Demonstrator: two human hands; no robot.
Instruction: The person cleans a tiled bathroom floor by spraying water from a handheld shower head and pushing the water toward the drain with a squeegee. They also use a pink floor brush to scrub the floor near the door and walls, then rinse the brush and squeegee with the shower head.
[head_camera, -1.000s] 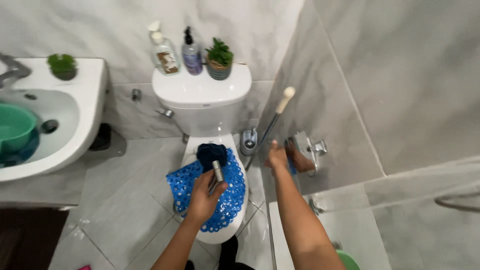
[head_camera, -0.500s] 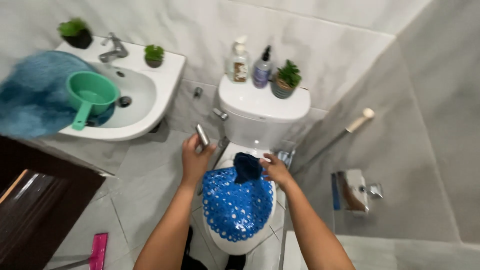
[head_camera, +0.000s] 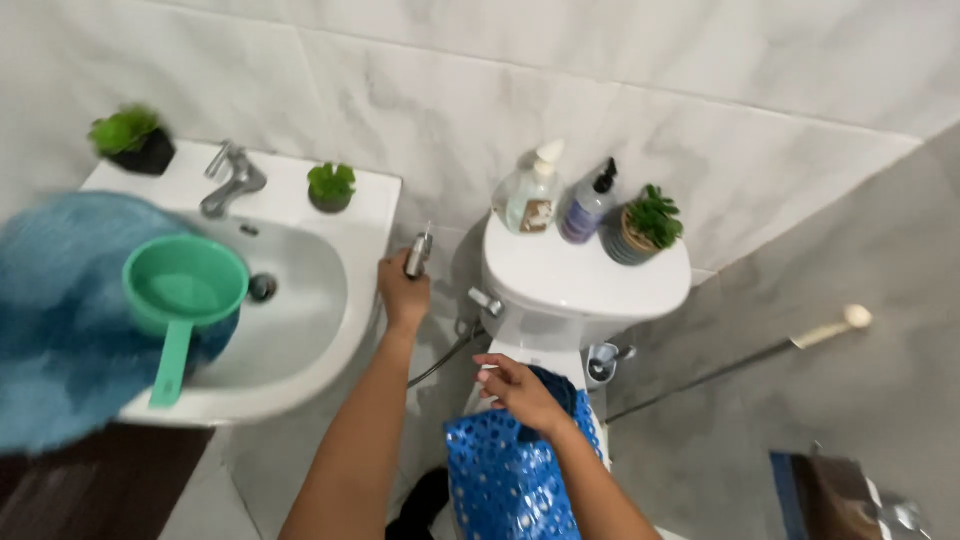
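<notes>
A bathroom seen from above, walled in grey-veined marble tile (head_camera: 620, 70). At left, a white wash basin (head_camera: 300, 310) carries a chrome tap (head_camera: 232, 180), two small potted plants, and a green plastic dipper (head_camera: 180, 295) resting on its near rim beside a blurred blue fabric mass (head_camera: 55, 310). At centre stands a white toilet (head_camera: 580, 285); its cistern lid holds a clear pump bottle (head_camera: 533, 195), a purple pump bottle (head_camera: 585, 208) and a third potted plant (head_camera: 645, 225).

On the toilet lies a blue perforated mat (head_camera: 500, 480), bunched with a darker blue cloth (head_camera: 555, 392) at its upper end. The person's right hand (head_camera: 520, 392) rests on that upper end, fingers curled over the mat and cloth in a loose grip.

The left hand (head_camera: 402, 293) is raised between basin and cistern, its grip closed firmly around a small metal bidet sprayer (head_camera: 418, 253), nozzle pointing up, close to the wall. The sprayer's hose (head_camera: 445, 352) trails down behind the forearm. A long-handled tool with a pale tip (head_camera: 800, 340) leans against the right-hand wall.
</notes>
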